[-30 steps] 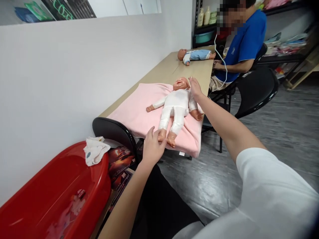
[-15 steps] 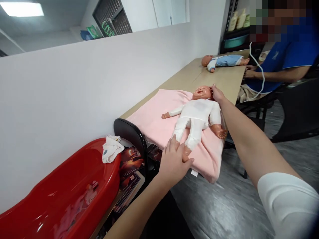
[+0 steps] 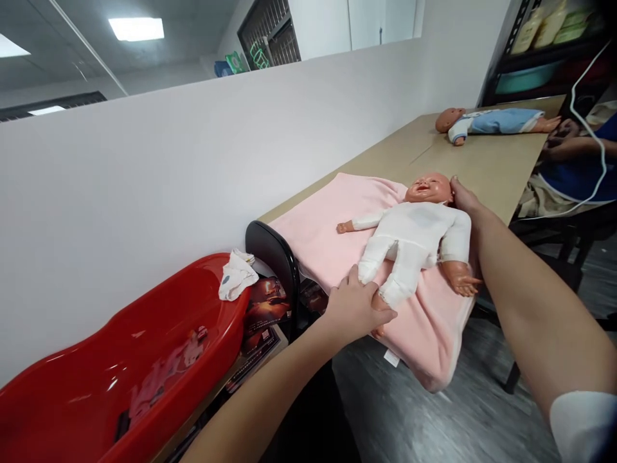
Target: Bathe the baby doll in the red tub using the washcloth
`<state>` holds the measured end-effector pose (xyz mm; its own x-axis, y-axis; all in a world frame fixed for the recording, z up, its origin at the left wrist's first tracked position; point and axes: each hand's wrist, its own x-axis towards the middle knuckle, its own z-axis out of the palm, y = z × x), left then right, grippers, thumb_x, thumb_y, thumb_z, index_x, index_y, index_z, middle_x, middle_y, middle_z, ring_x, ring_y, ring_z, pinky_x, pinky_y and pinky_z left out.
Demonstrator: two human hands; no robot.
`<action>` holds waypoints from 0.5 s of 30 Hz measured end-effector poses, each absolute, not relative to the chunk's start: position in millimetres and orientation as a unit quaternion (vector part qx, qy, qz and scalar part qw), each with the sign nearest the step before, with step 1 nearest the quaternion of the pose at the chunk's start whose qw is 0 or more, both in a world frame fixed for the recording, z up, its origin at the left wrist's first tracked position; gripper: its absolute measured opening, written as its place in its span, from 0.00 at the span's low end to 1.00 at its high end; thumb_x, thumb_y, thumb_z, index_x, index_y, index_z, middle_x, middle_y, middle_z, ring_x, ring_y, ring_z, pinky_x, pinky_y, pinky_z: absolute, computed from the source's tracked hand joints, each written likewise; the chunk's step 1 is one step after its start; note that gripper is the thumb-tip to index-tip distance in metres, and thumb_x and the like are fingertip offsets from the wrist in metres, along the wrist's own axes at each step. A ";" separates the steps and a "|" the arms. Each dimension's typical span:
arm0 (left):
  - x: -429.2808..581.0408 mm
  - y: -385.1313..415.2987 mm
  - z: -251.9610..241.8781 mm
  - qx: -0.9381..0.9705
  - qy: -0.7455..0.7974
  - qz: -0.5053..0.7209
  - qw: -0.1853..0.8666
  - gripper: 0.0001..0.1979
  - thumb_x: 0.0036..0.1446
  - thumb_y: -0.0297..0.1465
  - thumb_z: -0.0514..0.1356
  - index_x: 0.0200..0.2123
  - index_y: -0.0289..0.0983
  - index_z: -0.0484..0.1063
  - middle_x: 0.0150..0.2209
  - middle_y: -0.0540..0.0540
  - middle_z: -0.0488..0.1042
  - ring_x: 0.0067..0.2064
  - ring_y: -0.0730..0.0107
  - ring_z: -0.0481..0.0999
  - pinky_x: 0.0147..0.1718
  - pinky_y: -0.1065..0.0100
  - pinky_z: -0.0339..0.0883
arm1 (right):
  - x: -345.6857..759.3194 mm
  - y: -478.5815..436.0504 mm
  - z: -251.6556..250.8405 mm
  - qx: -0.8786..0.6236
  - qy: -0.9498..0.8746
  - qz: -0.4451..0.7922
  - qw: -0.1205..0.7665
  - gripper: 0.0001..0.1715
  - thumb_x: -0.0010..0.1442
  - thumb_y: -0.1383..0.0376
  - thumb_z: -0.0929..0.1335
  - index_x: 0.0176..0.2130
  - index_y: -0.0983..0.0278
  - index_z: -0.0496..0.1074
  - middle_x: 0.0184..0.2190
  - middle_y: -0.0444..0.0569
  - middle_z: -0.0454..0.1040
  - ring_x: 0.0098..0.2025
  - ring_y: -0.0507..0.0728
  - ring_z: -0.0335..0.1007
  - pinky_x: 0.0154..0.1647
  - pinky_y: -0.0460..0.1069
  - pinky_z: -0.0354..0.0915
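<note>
Left hand (image 3: 359, 306) grasps a white-bodied plastic baby doll (image 3: 417, 226) low down; right hand (image 3: 463, 198), curl unclear, presumably supports its head.

Baby-care practice room: 2 dolls (image 3: 414, 225) (image 3: 504, 122), bathtub (image 3: 159, 315)

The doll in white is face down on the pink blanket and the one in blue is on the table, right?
No, the head view shows the doll in white face up. It's on the pink blanket, and the doll in blue is on the table.
</note>
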<state>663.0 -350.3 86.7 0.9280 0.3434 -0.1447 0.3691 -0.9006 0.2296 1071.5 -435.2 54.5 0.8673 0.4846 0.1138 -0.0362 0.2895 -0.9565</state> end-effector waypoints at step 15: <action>691.8 -362.7 79.4 0.976 0.186 -0.041 0.105 0.38 0.64 0.56 0.67 0.70 0.43 0.74 0.71 0.29 0.63 0.66 0.36 0.72 0.65 0.43 0.67 | 1040.2 -440.1 52.2 -0.370 -0.300 0.232 0.848 0.60 0.75 0.45 0.41 0.27 0.85 0.75 0.49 0.88 0.76 0.45 0.60 0.87 0.38 0.57 0.72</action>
